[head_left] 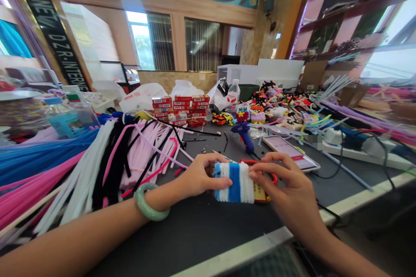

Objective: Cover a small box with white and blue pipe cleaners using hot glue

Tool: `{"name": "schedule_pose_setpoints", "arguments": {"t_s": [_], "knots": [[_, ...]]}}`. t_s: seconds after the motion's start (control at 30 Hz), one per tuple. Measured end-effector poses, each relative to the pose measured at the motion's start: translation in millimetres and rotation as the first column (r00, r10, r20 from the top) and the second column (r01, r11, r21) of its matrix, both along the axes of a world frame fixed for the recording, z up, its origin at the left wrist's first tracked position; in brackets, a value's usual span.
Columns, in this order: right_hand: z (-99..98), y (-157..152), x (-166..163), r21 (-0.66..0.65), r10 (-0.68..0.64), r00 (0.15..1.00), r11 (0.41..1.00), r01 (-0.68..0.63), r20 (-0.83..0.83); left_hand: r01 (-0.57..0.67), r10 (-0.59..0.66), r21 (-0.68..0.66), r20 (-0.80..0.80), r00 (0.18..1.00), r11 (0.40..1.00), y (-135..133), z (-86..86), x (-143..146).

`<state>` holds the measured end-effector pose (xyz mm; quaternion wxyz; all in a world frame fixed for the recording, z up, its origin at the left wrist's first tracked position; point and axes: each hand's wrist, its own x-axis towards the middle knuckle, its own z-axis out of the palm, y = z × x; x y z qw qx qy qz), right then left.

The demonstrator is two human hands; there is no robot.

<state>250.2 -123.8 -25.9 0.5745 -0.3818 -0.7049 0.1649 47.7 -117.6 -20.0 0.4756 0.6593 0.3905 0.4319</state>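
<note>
Between my hands is a small striped panel of fuzzy pipe cleaners (234,186), with white and blue bands side by side. My left hand (203,175) grips its left end, thumb on the front and fingers behind. At the right edge, the thumb and fingertips of my right hand (286,181) pinch the white strips. Partly covered by the panel and right hand lies a red-rimmed thing with a yellow label (261,194); its kind is hard to make out. A blue glue gun (243,137) stands just beyond the panel.
Bundles of pipe cleaners (76,181) spread across the left of the dark table (182,238). Stacked red boxes (182,108) and a plastic bottle (233,93) stand behind. Several pipe-cleaner dolls (276,99) crowd the back right. A phone (292,153) and power strip (367,149) lie at right.
</note>
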Motion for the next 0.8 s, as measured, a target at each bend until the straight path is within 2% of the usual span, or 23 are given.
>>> {"name": "schedule_pose_setpoints", "arguments": {"t_s": [0.23, 0.5, 0.57, 0.67, 0.8], "knots": [[-5.7, 2.4, -0.1, 0.006, -0.008, 1.000, 1.000, 0.008, -0.017, 0.016, -0.016, 0.010, -0.007, 1.000, 1.000, 0.7, -2.1, -1.3], [-9.8, 2.2, 1.6, 0.100, 0.014, 1.000, 0.995, -0.012, -0.022, 0.050, -0.048, 0.054, -0.033, 0.998, 0.997, 0.9, -3.8, -2.0], [-9.9, 2.5, 1.1, 0.059, 0.024, 0.999, 0.998, -0.022, -0.045, 0.050, -0.047, 0.072, -0.039, 0.998, 0.996, 1.2, -4.0, -2.1], [-9.2, 2.1, -0.6, -0.075, 0.064, 0.989, 0.994, -0.074, -0.133, 0.018, -0.010, 0.113, -0.068, 0.998, 0.993, 0.4, -3.1, -1.8], [-6.5, 0.1, -2.9, -0.259, 0.104, 0.950, 0.948, -0.184, -0.294, 0.004, 0.005, 0.111, -0.081, 0.997, 0.994, -2.3, -1.1, -1.0]]}}
